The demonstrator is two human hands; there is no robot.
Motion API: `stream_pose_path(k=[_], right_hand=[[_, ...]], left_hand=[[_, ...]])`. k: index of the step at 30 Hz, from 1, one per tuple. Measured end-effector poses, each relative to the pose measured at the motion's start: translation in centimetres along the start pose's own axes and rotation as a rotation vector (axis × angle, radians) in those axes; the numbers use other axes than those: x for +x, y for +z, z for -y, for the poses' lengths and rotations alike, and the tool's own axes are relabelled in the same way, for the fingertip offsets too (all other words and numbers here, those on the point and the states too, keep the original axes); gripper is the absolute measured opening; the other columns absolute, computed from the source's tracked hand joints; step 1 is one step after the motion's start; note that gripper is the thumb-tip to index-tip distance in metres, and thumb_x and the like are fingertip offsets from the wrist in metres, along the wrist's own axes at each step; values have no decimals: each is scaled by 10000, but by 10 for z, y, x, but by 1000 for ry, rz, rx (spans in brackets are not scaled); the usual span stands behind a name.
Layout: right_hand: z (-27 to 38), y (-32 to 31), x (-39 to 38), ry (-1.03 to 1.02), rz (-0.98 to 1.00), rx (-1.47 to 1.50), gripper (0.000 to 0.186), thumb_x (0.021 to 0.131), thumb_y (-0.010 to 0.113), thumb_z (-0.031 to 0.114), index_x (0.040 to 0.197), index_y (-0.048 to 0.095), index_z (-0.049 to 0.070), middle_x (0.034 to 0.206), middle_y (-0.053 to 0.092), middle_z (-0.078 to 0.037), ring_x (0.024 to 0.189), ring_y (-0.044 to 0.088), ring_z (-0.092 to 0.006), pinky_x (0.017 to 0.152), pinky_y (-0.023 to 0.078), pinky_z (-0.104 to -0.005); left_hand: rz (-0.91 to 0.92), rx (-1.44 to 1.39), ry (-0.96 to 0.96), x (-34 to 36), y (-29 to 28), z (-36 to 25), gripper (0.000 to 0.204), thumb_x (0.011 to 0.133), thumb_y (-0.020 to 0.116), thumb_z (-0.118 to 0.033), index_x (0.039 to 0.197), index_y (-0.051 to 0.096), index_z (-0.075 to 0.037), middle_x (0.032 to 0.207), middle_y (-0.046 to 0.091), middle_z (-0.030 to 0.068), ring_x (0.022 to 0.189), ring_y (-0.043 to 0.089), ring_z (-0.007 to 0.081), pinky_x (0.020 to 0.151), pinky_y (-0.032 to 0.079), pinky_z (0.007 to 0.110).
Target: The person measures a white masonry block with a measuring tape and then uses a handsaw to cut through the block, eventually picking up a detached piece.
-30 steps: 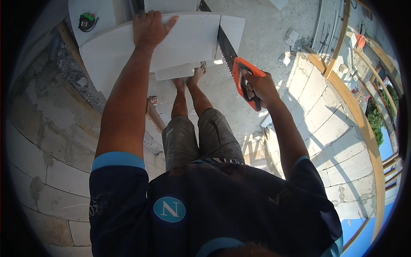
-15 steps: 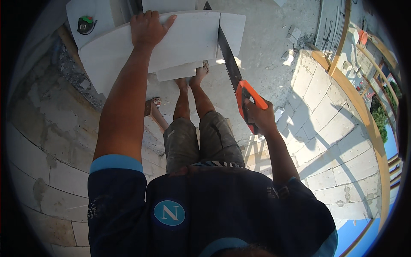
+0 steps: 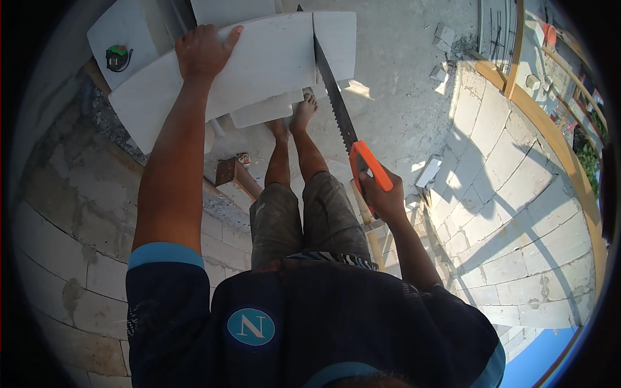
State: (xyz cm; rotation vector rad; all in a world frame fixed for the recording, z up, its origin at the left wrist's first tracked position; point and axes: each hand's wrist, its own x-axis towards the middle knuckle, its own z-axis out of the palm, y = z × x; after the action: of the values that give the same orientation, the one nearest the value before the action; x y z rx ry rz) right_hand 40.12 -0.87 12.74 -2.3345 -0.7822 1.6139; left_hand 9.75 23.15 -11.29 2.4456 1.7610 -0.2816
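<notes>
My left hand (image 3: 202,55) is closed over the far edge of a long white block (image 3: 262,64), thumb spread to the side. My right hand (image 3: 381,194) grips the orange handle of a hand saw (image 3: 335,97), whose dark toothed blade sits in a cut near the block's right end. A black-and-green tape measure (image 3: 118,58) lies on another white slab (image 3: 129,26) at the upper left. A smaller white piece (image 3: 259,115) is below the long block, beside my bare feet.
Block walls curve round on both sides (image 3: 504,194). A curved timber beam (image 3: 569,168) runs along the right wall. Loose block pieces (image 3: 443,39) lie on the concrete floor (image 3: 401,84). A wooden post (image 3: 233,174) stands left of my legs, and rubble lines the left wall.
The saw and my right hand have moved down the frame, toward my body, the blade still in the cut. My left hand stays on the block; the view has shifted slightly.
</notes>
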Motion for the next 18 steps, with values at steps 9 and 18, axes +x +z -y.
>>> stream_pose_path(k=[9,18], right_hand=[[-26,23,48,100,50,93,283,927,655,130,1161,684,-25,847,699,-96,794,630,-132,755,518,-326],[-46,39,76,33,44,195,372,923,670,130,1260,661,-26,937,744,-177,890,707,-182,828,546,-334]], left_hand=[[-32,-29,-10,-6,17,5,714,944,505,-730,892,741,-58,925,743,111,932,702,308,920,457,454],[79,35,-34,8,7,-14,708,951,506,-712,995,768,-55,1031,758,134,1009,704,330,967,451,479]])
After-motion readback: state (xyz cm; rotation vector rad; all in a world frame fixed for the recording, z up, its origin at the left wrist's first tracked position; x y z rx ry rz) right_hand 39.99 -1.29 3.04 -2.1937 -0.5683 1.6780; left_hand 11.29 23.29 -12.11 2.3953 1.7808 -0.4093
